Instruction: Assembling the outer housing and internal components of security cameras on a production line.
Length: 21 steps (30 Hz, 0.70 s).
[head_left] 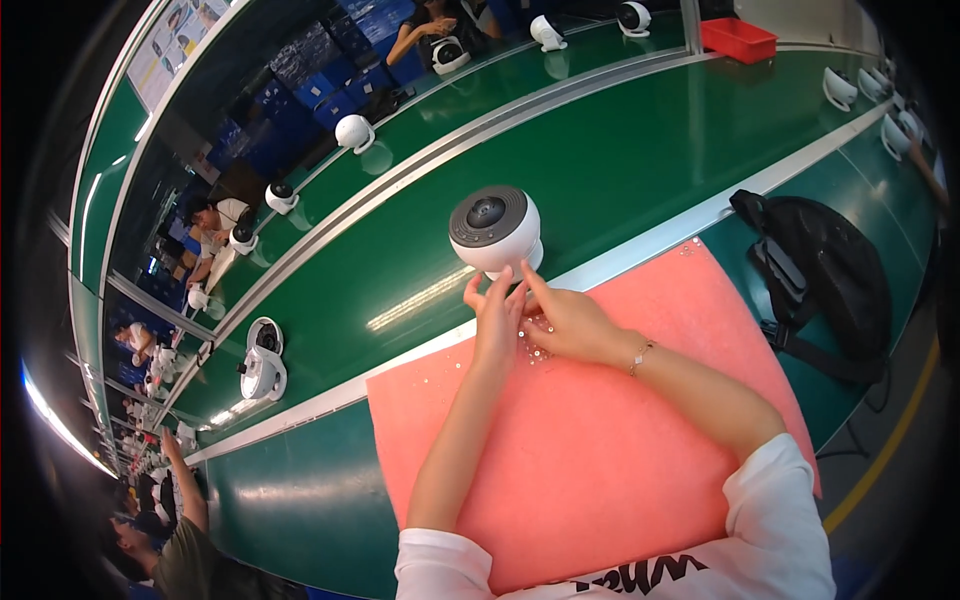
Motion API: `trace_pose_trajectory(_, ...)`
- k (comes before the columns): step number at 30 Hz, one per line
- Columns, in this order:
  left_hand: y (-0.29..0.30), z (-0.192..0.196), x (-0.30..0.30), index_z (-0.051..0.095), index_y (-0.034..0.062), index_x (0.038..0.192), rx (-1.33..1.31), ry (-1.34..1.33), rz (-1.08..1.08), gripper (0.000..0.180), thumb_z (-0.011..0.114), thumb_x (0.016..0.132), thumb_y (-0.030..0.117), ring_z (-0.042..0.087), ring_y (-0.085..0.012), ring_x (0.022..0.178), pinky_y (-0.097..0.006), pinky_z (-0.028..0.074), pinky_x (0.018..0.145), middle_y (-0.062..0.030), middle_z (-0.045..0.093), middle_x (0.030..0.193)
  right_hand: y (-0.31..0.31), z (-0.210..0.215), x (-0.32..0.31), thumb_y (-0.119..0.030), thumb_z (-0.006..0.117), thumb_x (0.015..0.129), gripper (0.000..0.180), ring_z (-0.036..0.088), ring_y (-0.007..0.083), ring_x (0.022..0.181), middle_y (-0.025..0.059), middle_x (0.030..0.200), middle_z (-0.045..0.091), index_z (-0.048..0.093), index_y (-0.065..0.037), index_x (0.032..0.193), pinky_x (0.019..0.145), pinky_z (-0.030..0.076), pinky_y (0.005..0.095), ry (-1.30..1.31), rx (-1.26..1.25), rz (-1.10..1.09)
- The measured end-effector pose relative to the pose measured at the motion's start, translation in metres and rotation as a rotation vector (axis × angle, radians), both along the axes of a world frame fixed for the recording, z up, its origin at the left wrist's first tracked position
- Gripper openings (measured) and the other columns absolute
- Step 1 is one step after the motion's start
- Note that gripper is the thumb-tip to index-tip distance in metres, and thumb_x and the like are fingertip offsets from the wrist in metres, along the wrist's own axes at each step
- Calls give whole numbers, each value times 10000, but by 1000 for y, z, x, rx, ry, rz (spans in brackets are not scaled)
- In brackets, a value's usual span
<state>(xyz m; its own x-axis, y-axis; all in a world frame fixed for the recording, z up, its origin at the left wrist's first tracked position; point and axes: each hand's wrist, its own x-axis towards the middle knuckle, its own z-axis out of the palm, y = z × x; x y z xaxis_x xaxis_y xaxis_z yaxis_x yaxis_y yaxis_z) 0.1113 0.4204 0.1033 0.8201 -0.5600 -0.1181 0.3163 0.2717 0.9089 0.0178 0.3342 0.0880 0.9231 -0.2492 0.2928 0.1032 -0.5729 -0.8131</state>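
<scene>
A round white device (520,226) with a dark grey ringed face stands on the green surface in front of me, face tilted up, on a short white foot. My left hand (495,318) and my right hand (572,326) meet just below its foot, fingertips close to or touching it. The fingers of both hands are bent in together, and whatever is between them is hidden. Several small shiny screws (538,352) lie on the pink mat (590,460) under my right hand. More are scattered left of my left wrist.
A black bag (835,270) lies right of the mat. Another white device (264,362) rests on the green conveyor at left. A metal rail (640,258) separates conveyor and worktable. A red bin (738,40) sits far right. Similar devices line the far belt; other people sit beyond and at left.
</scene>
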Motion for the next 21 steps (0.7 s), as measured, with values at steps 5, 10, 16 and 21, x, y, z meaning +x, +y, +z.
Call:
trace_pose_trajectory(5, 24, -19, -1, 545, 23, 1023, 219, -410, -156, 175, 517, 865, 94, 525, -147, 899, -263, 430, 793, -83, 500, 1059, 13, -7, -1, -94, 593, 699, 138, 519, 278, 836, 107, 846, 581, 602, 14, 785, 718, 469, 375, -237, -472, 33)
trace_pose_trajectory(10, 25, -15, -7, 597, -9, 878, 180, -505, -70, 117, 512, 833, 57, 517, -129, 823, -238, 433, 735, -87, 480, 1035, 13, -4, 4, -88, 601, 701, 159, 517, 287, 829, 120, 868, 585, 602, 24, 814, 742, 455, 380, -235, -471, 35)
trace_pose_trajectory(16, 26, -23, -2, 602, 9, 877, 190, -527, -90, 122, 513, 829, 77, 514, -169, 894, -282, 435, 771, -94, 481, 1028, 16, 2, 3, -85, 609, 701, 159, 507, 285, 814, 118, 843, 579, 595, 26, 815, 736, 449, 374, -187, -473, 39)
trace_pose_trajectory(21, 27, -17, -6, 601, 17, 874, 211, -552, -80, 123, 505, 832, 81, 507, -179, 919, -295, 439, 771, -98, 475, 1038, 16, 3, 2, -87, 610, 707, 156, 502, 282, 818, 116, 830, 574, 593, 25, 814, 730, 446, 374, -169, -476, 44)
